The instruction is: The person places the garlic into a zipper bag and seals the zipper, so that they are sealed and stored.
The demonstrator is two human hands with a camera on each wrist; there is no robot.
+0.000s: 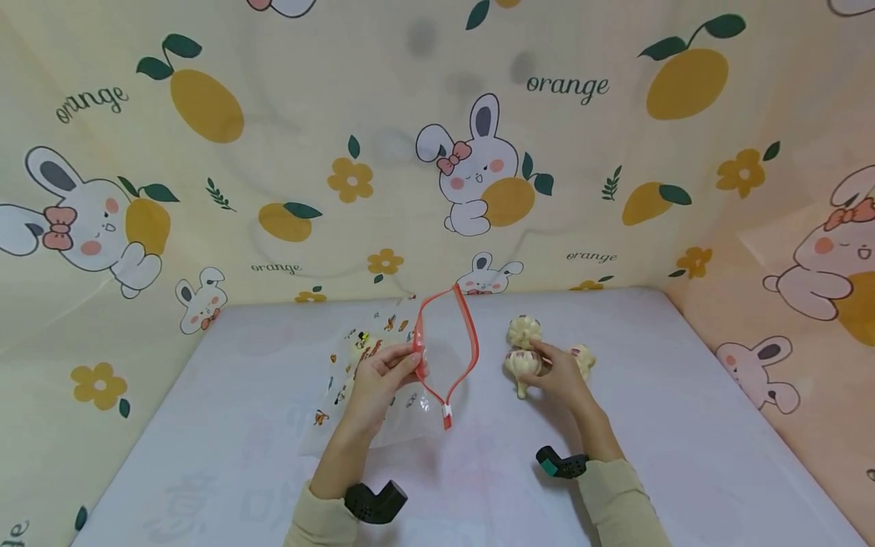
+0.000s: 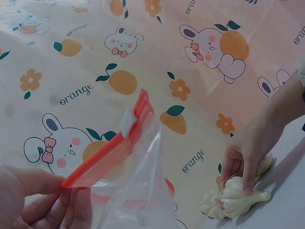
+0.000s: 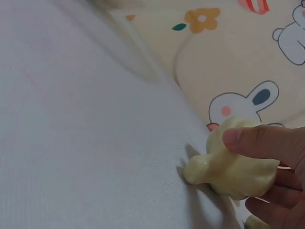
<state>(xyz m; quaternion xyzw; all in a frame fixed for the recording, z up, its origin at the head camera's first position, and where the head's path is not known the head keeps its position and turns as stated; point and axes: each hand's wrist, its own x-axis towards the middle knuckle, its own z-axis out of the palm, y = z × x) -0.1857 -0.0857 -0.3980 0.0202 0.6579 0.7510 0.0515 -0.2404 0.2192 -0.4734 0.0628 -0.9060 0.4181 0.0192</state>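
Beige sleeves (image 1: 623, 500) meet black, elbow-shaped wrist cameras (image 1: 377, 503) (the right bears a teal patch (image 1: 550, 466) at eight o'clock).

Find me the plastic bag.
In the head view, the plastic bag is left of the garlic bulbs, its red rim pinched by the left hand.

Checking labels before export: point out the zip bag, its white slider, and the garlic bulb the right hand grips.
Zip bag (image 1: 410, 422): head view, lower clear body.
White slider (image 2: 127, 123): left wrist view, its middle.
Garlic bulb (image 3: 242, 175): right wrist view, middle of its rounded body.
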